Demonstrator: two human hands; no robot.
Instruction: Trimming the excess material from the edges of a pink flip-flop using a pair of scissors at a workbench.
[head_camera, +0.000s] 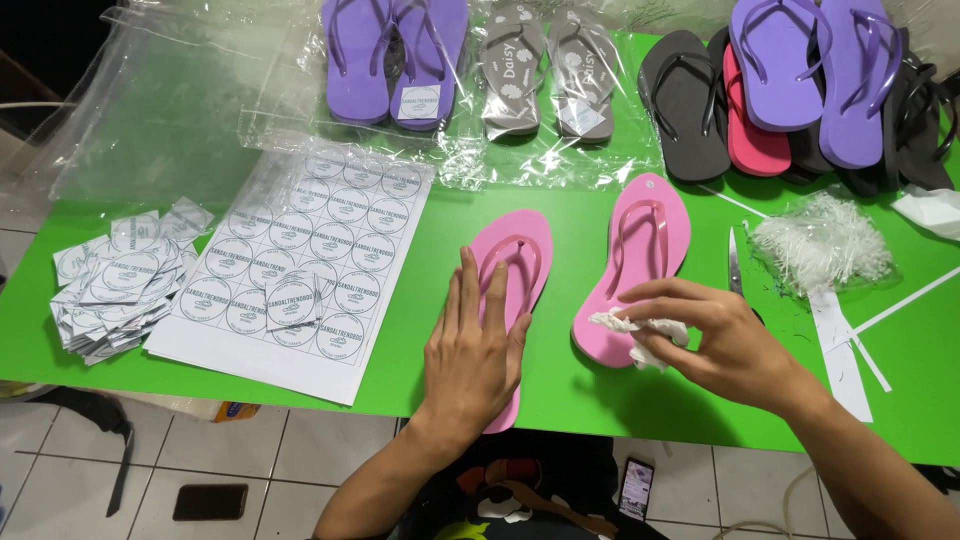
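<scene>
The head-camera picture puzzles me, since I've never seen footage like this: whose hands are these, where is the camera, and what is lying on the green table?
The one view comes from a camera worn on a person's head, looking down at their own bare hands. The left hand lies flat on a pink flip-flop. The right hand pinches a crumpled white wad against the second pink flip-flop. On the green table also lie a sheet of round stickers, a pile of cut stickers, and purple, grey and black flip-flops.
</scene>
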